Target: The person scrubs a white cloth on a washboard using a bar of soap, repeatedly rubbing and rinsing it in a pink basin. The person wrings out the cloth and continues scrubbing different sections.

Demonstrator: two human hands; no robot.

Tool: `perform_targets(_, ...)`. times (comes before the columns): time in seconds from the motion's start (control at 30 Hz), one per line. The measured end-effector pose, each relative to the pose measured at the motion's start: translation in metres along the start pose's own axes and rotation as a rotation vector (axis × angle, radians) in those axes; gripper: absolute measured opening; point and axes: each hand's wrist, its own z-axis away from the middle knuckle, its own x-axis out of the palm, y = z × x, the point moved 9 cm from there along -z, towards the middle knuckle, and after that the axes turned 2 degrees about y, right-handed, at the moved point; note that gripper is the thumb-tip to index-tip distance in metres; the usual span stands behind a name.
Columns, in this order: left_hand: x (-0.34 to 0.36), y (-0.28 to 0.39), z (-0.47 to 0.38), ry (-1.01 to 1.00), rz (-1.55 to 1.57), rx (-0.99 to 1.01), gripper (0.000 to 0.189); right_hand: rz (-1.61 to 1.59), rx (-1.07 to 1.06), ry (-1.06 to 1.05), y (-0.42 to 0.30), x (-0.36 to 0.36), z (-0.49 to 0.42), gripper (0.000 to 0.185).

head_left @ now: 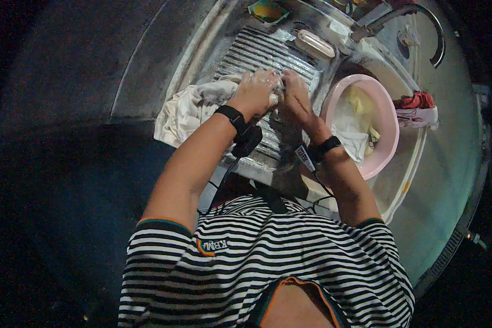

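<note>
My left hand (pixel 257 91), wet and sudsy, is bent around a small wet cloth (pixel 275 93) over the ridged washboard surface (pixel 258 49) of a laundry sink. Against the cloth's other side is my right hand (pixel 297 92), its fingers curled close to the left ones. How much of the cloth each hand grips is partly hidden. Beside my left hand, a heap of wet off-white cloth (pixel 188 108) lies on the sink's left side. Right of my right hand, a pink plastic basin (pixel 387 110) holds cloudy water with white and yellow cloths.
A scrubbing brush (pixel 315 44) lies beyond the ridges, near a green and yellow packet (pixel 268 11). A curved metal faucet (pixel 432 24) arches over the back right. Red cloth (pixel 418 100) rests on the sink's right rim. Cables hang from both wrist straps.
</note>
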Motion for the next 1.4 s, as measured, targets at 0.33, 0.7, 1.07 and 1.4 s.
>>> perform_targets(0.33,-0.081,-0.039,0.164,0.288,-0.069,-0.352,0.078,0.085,-0.168,0.176,-0.040,-0.025,0.026,0.046)
perform_targets(0.7,-0.146,-0.051,0.079,0.494,-0.391,0.019,0.031,-0.047,-0.067,0.346,0.022,-0.063,0.007,0.041)
perform_targets(1.07,-0.051,0.004,-0.048,0.281,0.043,0.142,0.045,0.242,0.153,0.224,0.021,-0.018,0.015,0.035)
perform_targets(1.4,-0.007,0.017,0.036,0.393,-0.098,0.128,0.050,0.074,-0.039,0.310,-0.026,-0.007,0.023,0.032)
